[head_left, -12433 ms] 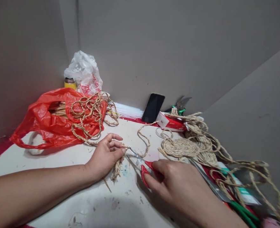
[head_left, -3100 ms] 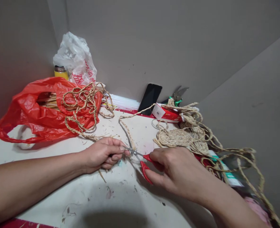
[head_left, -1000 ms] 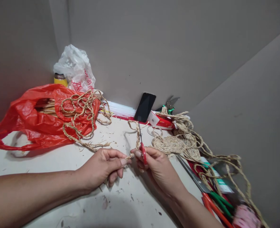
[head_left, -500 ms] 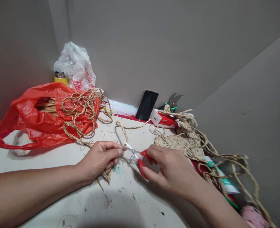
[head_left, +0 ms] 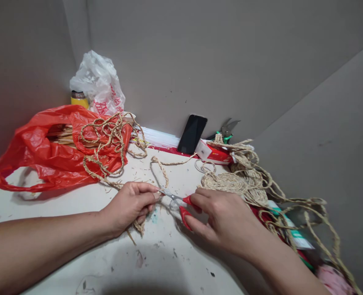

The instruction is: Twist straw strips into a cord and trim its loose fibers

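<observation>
Your left hand (head_left: pixel 128 208) pinches tan braided straw cord (head_left: pixel 139 226), near left of centre; your right hand (head_left: pixel 222 219) grips red-handled steel scissors (head_left: pixel 173 197), tips at the pinch; trimming seems underway, any cut calling for clear fingertips; far left lies the crumpled red plastic bag (head_left: pixel 53 162).

Left hand (head_left: pixel 130 205) pinching straw cord (head_left: pixel 139 227), right hand (head_left: pixel 222 217) holding red-handled scissors (head_left: pixel 173 197), red bag (head_left: pixel 58 159) at the scissors' ten o'clock

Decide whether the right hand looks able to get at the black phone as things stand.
Probably yes: mostly low braided cord and tabletop lie between the right hand and the phone. But it holds the scissors, so it would likely need to set them down first.
</observation>
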`<state>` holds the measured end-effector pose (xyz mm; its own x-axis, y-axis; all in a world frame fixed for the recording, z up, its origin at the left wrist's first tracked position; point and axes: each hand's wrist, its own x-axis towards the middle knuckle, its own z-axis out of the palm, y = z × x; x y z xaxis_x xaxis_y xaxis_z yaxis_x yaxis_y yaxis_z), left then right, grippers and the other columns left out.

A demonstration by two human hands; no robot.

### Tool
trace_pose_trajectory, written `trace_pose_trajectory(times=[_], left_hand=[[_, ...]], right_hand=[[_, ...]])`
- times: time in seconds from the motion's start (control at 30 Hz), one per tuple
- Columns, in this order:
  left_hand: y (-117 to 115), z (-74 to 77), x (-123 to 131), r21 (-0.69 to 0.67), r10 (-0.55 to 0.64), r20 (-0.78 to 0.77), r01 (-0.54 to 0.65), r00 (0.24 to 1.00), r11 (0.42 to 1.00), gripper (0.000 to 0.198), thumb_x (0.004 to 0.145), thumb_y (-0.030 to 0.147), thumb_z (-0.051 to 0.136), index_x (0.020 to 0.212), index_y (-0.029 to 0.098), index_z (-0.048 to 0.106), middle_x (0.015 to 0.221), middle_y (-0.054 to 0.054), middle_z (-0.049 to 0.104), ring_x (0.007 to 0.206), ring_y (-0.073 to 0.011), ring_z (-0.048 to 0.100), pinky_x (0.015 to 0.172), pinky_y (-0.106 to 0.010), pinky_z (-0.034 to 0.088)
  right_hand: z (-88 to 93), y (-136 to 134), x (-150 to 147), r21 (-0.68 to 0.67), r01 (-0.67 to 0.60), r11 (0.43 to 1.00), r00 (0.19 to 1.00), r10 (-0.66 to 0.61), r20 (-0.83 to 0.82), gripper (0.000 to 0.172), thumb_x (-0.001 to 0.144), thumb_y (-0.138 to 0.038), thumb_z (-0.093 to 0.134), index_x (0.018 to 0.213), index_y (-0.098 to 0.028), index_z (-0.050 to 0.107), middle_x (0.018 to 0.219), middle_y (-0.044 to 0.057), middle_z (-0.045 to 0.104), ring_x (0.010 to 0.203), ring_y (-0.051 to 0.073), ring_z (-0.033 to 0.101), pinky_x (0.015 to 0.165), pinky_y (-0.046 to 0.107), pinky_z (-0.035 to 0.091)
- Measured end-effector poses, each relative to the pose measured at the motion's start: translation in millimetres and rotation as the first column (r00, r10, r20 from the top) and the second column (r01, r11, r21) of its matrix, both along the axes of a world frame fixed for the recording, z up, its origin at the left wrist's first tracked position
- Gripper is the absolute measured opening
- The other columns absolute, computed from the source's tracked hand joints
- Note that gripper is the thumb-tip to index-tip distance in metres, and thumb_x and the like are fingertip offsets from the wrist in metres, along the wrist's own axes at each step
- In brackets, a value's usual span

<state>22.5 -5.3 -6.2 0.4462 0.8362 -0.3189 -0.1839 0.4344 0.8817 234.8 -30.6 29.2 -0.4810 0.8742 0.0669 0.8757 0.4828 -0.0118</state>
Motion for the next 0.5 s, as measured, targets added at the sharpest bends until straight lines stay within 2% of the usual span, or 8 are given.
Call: trace_pose_trajectory(times=[0.3,0.5], left_hand=[[0.6,0.2,-0.6,-0.028,-0.001,0.027,0.002,1.0,1.0,0.016,0.068,0.027,0.066,0.073,0.014,0.058,0.041,0.008,0.041,0.033,-0.0025,0.024,0.032,-0.016,0.02],[1.2,-0.4,-1.5,-0.056,-0.02,0.076,0.024,0.997,0.998,0.018,0.069,0.025,0.067,0.08,0.014,0.06,0.042,0.008,0.042,0.035,-0.0027,0.022,0.033,-0.016,0.02]], right_hand=[[2.4,-1.5,1.8,-0.002,-0.036,0.999,0.998,0.036,0.061,0.022,0.082,-0.035,0.052,0.071,-0.018,0.061,0.065,0.002,0.057,0.055,0.013,0.046,0.054,0.028,0.025],[0.0,-1.7,-2.1,-0.018,-0.038,0.999,0.998,0.039,0.044,0.024,0.082,-0.034,0.05,0.067,-0.018,0.06,0.063,0.002,0.058,0.053,0.012,0.046,0.053,0.028,0.023]])
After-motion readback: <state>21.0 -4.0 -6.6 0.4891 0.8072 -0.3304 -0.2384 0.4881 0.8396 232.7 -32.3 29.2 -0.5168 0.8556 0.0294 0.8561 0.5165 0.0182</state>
